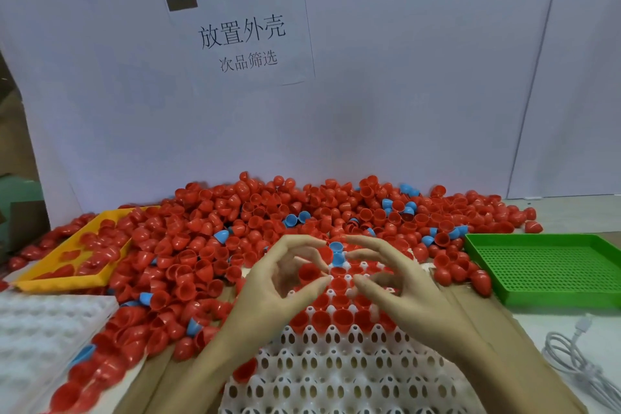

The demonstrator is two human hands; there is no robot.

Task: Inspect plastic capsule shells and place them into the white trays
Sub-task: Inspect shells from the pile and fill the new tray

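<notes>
Two hands: over tray [336, 366], frame centre.
Left hand [268, 282]: fingers pinch red shell [309, 274].
Right hand [400, 282]: fingers apart, curled, empty.
Advice: check rim, seat mouth-up in next free cell.

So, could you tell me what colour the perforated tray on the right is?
Green tray, head view.

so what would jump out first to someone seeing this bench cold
The big heap of red capsule shells spread along the white back wall, flecked with a few blue shells. Next, in front of it, the left hand pinching a red shell and the right hand beside it, both over the white tray, whose far rows are already filled. The green tray at right and the yellow tray at left frame it.
</notes>
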